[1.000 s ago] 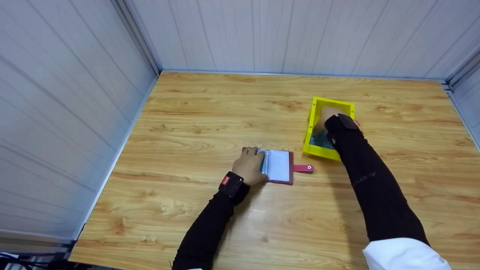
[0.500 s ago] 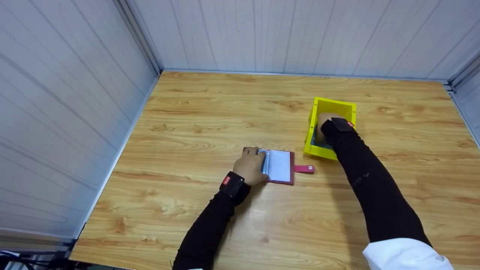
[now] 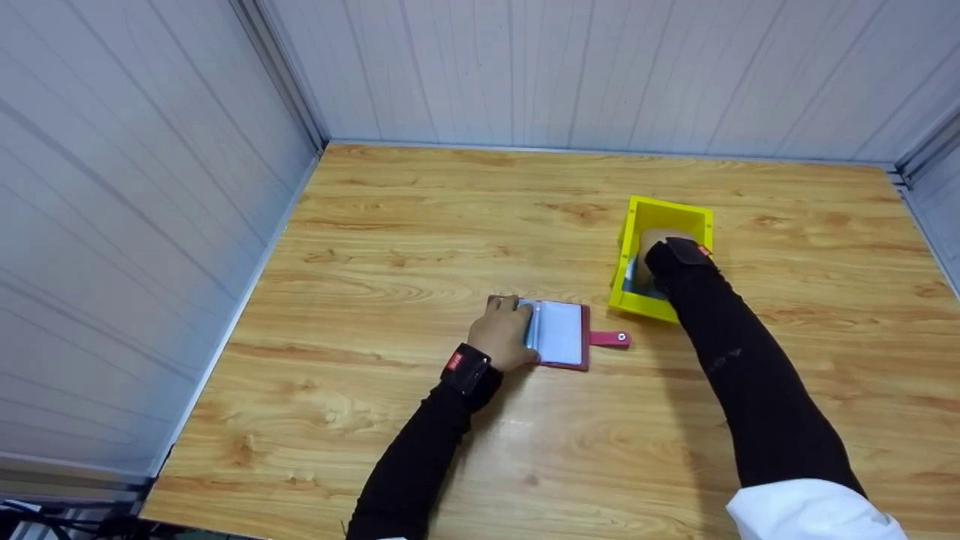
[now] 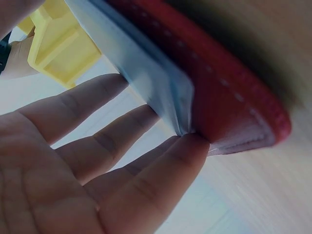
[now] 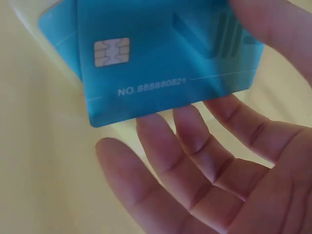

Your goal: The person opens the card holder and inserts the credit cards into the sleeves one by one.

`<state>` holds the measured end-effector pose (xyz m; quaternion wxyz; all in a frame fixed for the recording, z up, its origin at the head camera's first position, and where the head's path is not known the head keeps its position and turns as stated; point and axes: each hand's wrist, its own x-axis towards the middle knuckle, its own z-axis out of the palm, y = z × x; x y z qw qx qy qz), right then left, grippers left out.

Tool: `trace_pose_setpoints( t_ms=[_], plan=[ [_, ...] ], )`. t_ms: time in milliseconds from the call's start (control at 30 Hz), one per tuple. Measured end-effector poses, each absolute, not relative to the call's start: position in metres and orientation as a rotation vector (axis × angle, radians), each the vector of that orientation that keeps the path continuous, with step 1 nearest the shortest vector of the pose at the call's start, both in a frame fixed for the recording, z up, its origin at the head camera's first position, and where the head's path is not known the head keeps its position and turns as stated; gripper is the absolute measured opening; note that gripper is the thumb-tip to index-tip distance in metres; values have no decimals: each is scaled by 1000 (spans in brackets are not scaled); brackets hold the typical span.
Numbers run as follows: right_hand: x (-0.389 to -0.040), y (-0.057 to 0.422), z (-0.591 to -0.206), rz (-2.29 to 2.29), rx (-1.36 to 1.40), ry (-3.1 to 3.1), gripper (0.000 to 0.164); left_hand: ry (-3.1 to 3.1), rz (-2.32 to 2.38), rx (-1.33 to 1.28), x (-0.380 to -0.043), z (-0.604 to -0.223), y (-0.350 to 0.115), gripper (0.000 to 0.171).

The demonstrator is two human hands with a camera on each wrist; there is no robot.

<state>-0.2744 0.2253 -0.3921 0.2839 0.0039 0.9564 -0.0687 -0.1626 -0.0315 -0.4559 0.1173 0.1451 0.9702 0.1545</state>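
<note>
A red card holder [image 3: 561, 334] with clear sleeves lies open on the wooden table, its snap strap pointing right. My left hand [image 3: 499, 334] holds its left half, with the thumb near the bottom edge. In the left wrist view, fingertips touch the edges of the clear sleeves [image 4: 146, 66] and the stitched red cover [image 4: 234, 97]. My right hand [image 3: 660, 241] is down inside a yellow bin [image 3: 643, 303]. Its thumb and fingers pinch a blue chip card [image 5: 156, 92] in the right wrist view. Behind that card, another blue card [image 5: 61, 36] shows partly.
The bin stands to the upper right of the card holder, with the strap [image 3: 611, 339] between them. Pale panel walls [image 3: 480, 75] border the wooden table [image 3: 390, 247] at the back and sides. Dark cables [image 3: 52, 525] lie beyond the lower left corner.
My right hand has sunk deeper into the yellow bin and shifted slightly toward me. My left hand and the card holder stay in place.
</note>
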Motion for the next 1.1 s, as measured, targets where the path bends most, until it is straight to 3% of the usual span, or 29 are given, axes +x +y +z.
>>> trace_pose_setpoints(
  t_ms=[267,467,633,767,900,1100],
  plan=[
    [-276,230,-391,-164,-114,2636,8,2865,461,444,-162,-457,-31,75],
    [-283,239,-390,-235,-207,2637,33,2871,469,451,-162,-457,-31,74],
    [-284,252,-380,-392,-198,2663,39,2872,470,455,-163,-457,-30,75],
    [-282,260,-367,-548,-143,2705,31,2877,473,446,-164,-457,-30,74],
    [-274,262,-356,-756,-115,2761,12,2877,466,442,-164,-457,-30,74],
    [-256,248,-357,-1135,-106,2706,22,2882,466,452,-164,-456,-31,73]
  ],
)
